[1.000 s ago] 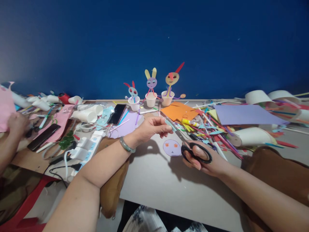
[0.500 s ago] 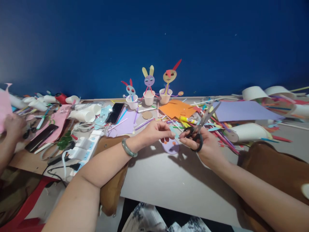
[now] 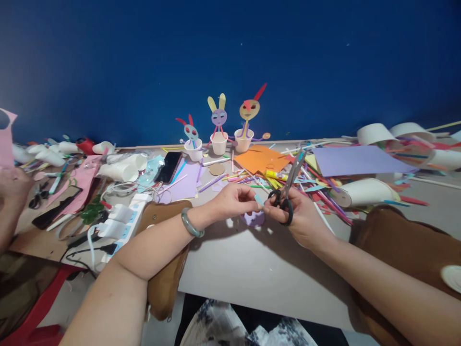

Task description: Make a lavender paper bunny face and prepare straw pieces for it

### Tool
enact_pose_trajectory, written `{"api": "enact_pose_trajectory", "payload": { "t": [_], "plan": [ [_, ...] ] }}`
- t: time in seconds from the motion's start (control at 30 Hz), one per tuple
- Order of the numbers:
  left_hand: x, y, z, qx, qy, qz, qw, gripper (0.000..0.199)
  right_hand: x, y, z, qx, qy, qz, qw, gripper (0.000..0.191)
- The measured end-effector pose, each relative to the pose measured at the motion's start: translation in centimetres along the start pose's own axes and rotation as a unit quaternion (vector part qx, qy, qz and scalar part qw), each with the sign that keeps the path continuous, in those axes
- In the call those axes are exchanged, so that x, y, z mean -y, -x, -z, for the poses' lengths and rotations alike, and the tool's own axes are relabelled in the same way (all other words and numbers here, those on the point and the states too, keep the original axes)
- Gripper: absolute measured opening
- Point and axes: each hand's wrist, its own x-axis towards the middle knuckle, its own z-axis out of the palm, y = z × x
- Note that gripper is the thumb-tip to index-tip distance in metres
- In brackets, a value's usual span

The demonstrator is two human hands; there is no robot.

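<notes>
Between thumb and fingers, my left hand [image 3: 237, 201] pinches a small light-blue paper piece [image 3: 258, 199]. My right hand [image 3: 300, 214] is closed on black-handled scissors [image 3: 292, 178], whose blades point up and away and look slightly apart. The right fingertips come close to the blue piece; whether they touch it I cannot tell. Under both hands a purple paper disc [image 3: 254, 220] lies on the table, partly covered by them. Behind stand three paper cups with paper-faced figures: a pale-blue face [image 3: 190, 132], a purple face [image 3: 219, 117] and a tan face [image 3: 249, 110].
Orange paper [image 3: 261, 159], a glue stick [image 3: 276, 175] and coloured sticks lie behind my hands. A phone [image 3: 168, 167] and a power strip [image 3: 131, 218] are on the left. Brown pouches [image 3: 406, 259] flank me. At far left another person's hand [image 3: 14, 187] holds pink paper.
My hands have come closer together, and the right one has shifted left with the scissors. The blue piece now shows between them. The disc is more covered, and the view has shifted slightly.
</notes>
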Motion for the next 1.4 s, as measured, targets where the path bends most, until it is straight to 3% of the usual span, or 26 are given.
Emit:
{"api": "enact_pose_trajectory", "payload": {
  "t": [0.23, 0.57, 0.77, 0.93, 1.27, 1.4],
  "plan": [
    [0.2, 0.0, -0.1, -0.017, 0.012, -0.007, 1.0, 0.036, 0.2, 0.0, -0.1, 0.021, -0.034, -0.02, 0.999, 0.043],
    [-0.4, 0.1, 0.5, -0.094, 0.079, -0.029, 0.992, 0.038, 0.4, 0.0, -0.2, 0.014, -0.025, -0.032, 0.999, 0.044],
    [-0.7, 0.2, -0.2, -0.032, 0.091, 0.025, 0.995, 0.048, -0.7, -0.3, 0.4, -0.021, -0.042, 0.001, 0.999, 0.038],
    [-0.2, 0.2, -0.5, -0.036, 0.091, 0.028, 0.995, 0.048, -1.2, -0.3, 0.5, -0.035, -0.03, 0.016, 0.999, 0.039],
    [-0.2, 0.3, -0.5, -0.005, 0.118, 0.027, 0.993, 0.051, -0.1, 0.0, 0.2, -0.039, -0.034, 0.022, 0.998, 0.036],
    [-0.6, 0.6, -0.3, 0.056, 0.135, 0.061, 0.987, 0.049, 0.6, -0.3, 0.4, -0.035, -0.077, 0.007, 0.996, 0.034]
  ]
}}
